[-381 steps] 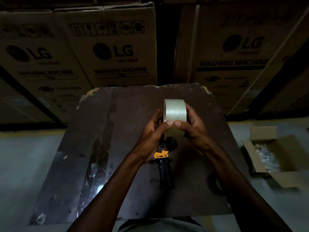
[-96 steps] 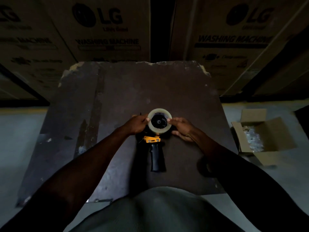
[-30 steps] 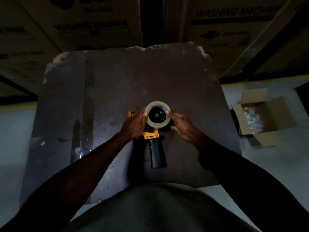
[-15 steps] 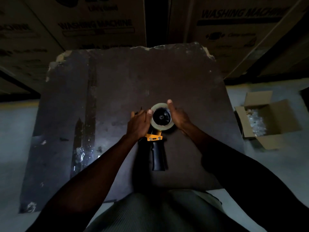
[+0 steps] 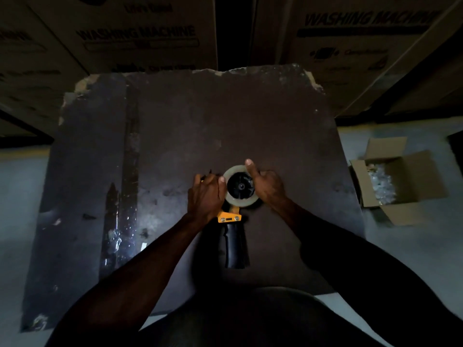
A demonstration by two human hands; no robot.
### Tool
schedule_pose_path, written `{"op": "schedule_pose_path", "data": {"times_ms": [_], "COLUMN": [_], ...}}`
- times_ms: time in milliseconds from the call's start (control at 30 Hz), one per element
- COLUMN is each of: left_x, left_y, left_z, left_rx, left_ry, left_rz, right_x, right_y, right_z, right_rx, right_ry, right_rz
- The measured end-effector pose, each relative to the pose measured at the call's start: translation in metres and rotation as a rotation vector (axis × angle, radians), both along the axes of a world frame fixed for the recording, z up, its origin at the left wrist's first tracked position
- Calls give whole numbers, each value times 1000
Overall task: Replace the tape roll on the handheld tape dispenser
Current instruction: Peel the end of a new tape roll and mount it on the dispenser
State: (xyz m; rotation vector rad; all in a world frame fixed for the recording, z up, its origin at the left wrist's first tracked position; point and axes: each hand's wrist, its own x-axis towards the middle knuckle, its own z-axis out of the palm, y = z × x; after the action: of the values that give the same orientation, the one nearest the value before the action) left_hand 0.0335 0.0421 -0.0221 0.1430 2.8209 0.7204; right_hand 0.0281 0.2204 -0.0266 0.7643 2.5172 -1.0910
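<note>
The handheld tape dispenser (image 5: 234, 240) lies flat on the dark brown table (image 5: 225, 121), its black handle towards me and its yellow frame below the hub. A clear tape roll (image 5: 231, 200) sits around the black hub. My left hand (image 5: 205, 196) presses on the dispenser's left side, its thumb touching the roll's left edge. My right hand (image 5: 266, 186) grips the roll from the right, thumb laid over its top rim. The dispenser's front end is hidden under my left hand.
Large cardboard washing machine boxes (image 5: 140, 33) stand close behind the table. An open small cardboard box (image 5: 406, 181) with pale contents sits on the grey floor to the right. A worn, shiny strip (image 5: 120, 216) runs down the table's left side.
The roll went from being held up in both hands to sitting on the dispenser's hub. In the last second my right thumb slid up over the roll's top rim.
</note>
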Motion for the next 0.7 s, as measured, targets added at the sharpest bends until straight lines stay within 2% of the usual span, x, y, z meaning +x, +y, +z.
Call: {"op": "schedule_pose_path", "data": {"times_ms": [100, 500, 700], "left_x": [1, 0, -7], "left_y": [-1, 1, -6], "left_z": [0, 1, -23], "left_rx": [-26, -4, 58], "left_ry": [2, -17, -28], "left_rz": [-27, -5, -35], "right_x": [7, 8, 9], "right_y": [-1, 1, -2], "right_z": [-9, -11, -4], "right_rx": [62, 5, -25], "right_ry": [25, -2, -29], "right_rz": [-11, -90, -122]}}
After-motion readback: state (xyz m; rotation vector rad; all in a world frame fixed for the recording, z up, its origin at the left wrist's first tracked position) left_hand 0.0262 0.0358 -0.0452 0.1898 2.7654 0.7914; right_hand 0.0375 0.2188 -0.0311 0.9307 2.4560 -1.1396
